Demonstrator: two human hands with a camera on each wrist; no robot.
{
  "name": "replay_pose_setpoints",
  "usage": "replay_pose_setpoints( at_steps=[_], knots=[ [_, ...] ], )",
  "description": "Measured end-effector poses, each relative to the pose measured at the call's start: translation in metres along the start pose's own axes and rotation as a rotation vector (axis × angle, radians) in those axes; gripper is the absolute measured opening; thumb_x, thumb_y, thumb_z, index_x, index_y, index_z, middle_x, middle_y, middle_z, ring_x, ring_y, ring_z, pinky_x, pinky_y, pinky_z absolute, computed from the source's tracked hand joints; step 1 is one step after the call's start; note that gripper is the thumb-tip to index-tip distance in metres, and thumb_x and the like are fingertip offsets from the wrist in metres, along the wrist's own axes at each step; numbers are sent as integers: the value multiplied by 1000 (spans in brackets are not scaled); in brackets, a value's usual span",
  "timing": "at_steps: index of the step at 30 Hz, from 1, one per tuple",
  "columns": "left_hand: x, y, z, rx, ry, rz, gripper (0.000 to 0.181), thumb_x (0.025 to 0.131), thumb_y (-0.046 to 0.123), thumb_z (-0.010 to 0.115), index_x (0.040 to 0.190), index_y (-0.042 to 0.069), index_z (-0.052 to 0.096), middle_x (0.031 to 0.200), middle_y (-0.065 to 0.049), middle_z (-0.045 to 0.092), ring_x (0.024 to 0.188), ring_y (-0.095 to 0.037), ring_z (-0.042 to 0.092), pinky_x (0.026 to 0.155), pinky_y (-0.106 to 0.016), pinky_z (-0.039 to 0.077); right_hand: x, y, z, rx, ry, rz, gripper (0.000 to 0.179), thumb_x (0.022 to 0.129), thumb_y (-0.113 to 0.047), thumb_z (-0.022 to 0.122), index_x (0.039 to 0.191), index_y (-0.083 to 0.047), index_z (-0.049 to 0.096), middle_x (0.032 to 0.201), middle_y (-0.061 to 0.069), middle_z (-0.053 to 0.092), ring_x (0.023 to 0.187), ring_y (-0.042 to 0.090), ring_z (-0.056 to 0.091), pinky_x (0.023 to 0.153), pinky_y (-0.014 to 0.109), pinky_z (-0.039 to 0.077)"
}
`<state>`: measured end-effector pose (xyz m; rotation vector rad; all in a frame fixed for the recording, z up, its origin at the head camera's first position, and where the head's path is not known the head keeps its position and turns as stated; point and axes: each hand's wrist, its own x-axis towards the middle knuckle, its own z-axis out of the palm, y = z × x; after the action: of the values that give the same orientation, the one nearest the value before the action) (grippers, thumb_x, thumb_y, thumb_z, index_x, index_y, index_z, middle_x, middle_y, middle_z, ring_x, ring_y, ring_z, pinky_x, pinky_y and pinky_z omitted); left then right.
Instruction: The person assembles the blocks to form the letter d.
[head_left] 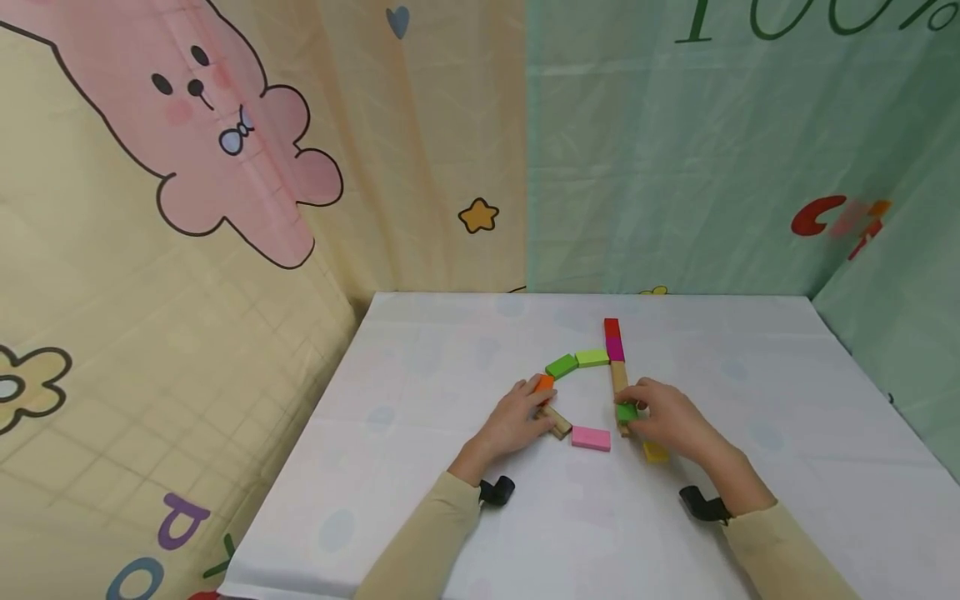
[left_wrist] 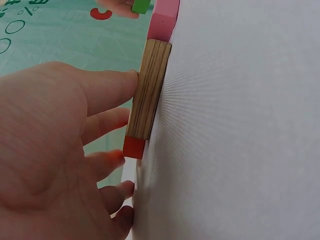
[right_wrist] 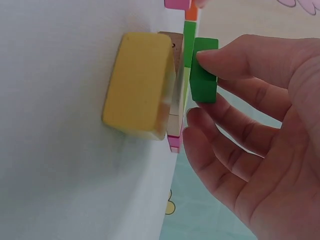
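My left hand [head_left: 512, 418] rests at the left of a loop of small blocks. Its thumb touches a striped wooden block [left_wrist: 150, 90], and its other fingers reach along an orange block [head_left: 545, 382]. My right hand [head_left: 672, 421] pinches a green block [right_wrist: 204, 70] between thumb and fingers, held slightly above the tan wooden blocks [head_left: 618, 377] of a straight row. A yellow block [right_wrist: 139, 82] lies beneath the right hand, partly hidden in the head view. A pink block [head_left: 591, 438] lies between the hands, close to the wooden block's end.
Red [head_left: 612, 327] and magenta [head_left: 615, 348] blocks form the far end of the straight row. Light green [head_left: 592, 357] and darker green [head_left: 562, 366] blocks curve from the row toward the orange one. A white cloth [head_left: 420, 500] covers the table; printed curtains [head_left: 420, 150] hang behind.
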<state>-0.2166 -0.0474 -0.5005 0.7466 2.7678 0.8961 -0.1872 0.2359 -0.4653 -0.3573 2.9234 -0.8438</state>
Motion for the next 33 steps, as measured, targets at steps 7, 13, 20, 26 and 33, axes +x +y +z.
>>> replay_pose_setpoints(
  at_steps=[7, 13, 20, 26, 33],
  knots=[
    [-1, 1, -1, -11, -2, 0, 50, 101, 32, 61, 149, 20, 53, 165, -6, 24, 151, -33, 20, 116, -54, 26, -6, -5, 4, -42, -10, -28, 33, 81, -9, 83, 112, -13, 73, 99, -1, 60, 93, 23, 56, 75, 37, 55],
    [-1, 2, 0, -13, 0, -10, 49, 100, 33, 62, 147, 21, 54, 165, -5, 24, 151, -33, 20, 116, -55, 26, -10, -7, 5, -64, -11, -54, 33, 80, -6, 83, 111, -13, 73, 97, -1, 60, 91, 22, 57, 75, 36, 54],
    [-2, 2, -1, -17, -6, -18, 49, 101, 33, 60, 148, 21, 53, 166, -3, 22, 152, -32, 17, 117, -54, 24, -15, -9, 7, -72, -2, -94, 32, 79, -4, 82, 109, -12, 73, 93, -3, 59, 86, 20, 56, 72, 34, 52],
    [-1, 1, 0, -7, 1, -10, 49, 101, 34, 60, 148, 21, 54, 166, -4, 23, 151, -33, 18, 116, -55, 24, -18, -11, 9, -85, -11, -99, 32, 78, -4, 82, 108, -13, 72, 92, -4, 59, 86, 20, 55, 72, 36, 51],
    [-2, 2, -1, -15, 0, -4, 47, 101, 33, 60, 146, 21, 55, 165, -6, 24, 151, -34, 19, 116, -55, 25, -22, -16, 13, -94, -16, -86, 31, 77, -5, 84, 106, -15, 73, 91, -4, 58, 84, 17, 54, 73, 34, 52]
  ],
)
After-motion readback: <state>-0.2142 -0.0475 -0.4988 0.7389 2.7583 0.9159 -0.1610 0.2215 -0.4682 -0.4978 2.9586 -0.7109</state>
